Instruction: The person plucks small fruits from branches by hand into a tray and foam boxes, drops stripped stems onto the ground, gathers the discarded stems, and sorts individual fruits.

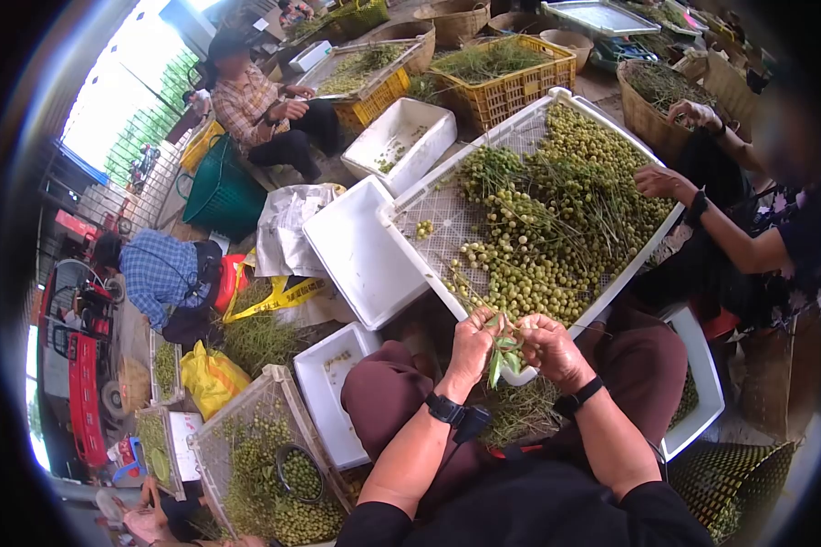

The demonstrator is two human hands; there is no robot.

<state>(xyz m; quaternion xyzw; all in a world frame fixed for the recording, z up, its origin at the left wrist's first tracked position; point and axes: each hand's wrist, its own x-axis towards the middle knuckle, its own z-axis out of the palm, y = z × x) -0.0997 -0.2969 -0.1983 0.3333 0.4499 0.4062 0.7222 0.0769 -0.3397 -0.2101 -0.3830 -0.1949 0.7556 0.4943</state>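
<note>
Shirt (529,510), below grip; left hand (471,351) and right hand (556,351), pinching one sprig (505,345); fruit (529,290), just beyond, could spill if a tug jolts the tray (425,266).

bright opening (126,77), upper L | red veh. (86,392), L | grey floor (135,330)

The nearby co-worker's face (792,137) is blurred to me — and the basket of fruit (725,515) is cut by the dark bottom-right edge.
</note>
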